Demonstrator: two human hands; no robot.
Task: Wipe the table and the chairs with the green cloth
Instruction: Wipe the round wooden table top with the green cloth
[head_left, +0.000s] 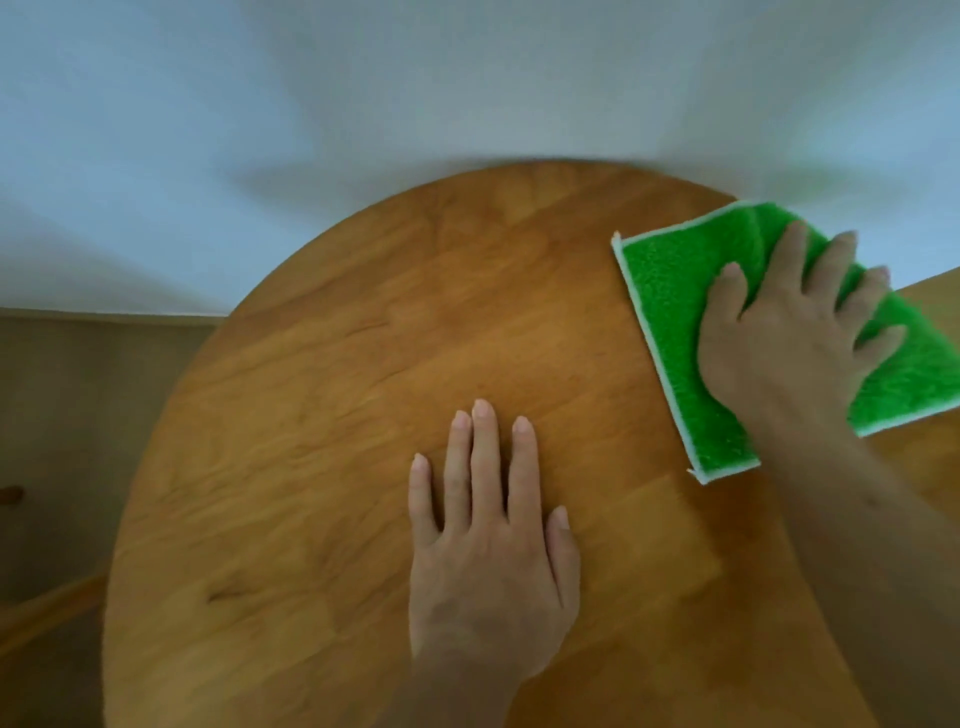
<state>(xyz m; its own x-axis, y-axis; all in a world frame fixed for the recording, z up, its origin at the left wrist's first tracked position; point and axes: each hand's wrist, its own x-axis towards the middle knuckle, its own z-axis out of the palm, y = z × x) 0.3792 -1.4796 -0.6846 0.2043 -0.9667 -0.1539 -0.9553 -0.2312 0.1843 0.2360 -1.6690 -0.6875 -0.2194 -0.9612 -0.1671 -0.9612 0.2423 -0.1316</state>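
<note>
Head view: one round wooden table (322, 467) fills most of the frame, its far edge lying against a white wall (363, 104). One green cloth (670, 291) with a pale border lies flat on the table surface at the right, near the far-right rim; its right portion reaches toward the frame edge. Two hands are visible. The right hand (784, 338) rests palm down on top of the green cloth, its fingers spread apart and laid straight across the fabric, pressing it against the table; no finger curls around the cloth. The left hand (488, 551) lies palm down directly on the bare wood near the table centre, well apart from the cloth, with its four fingers straight and close together and the thumb set slightly out to the right; it holds nothing. One strip of a second wooden surface (935, 291) shows at the right edge behind the cloth; whether it belongs to a chair cannot be told. At lower left, one wooden part (47, 608) stands below the tabletop against a grey-brown floor (78, 415). The picture is slightly blurred.
</note>
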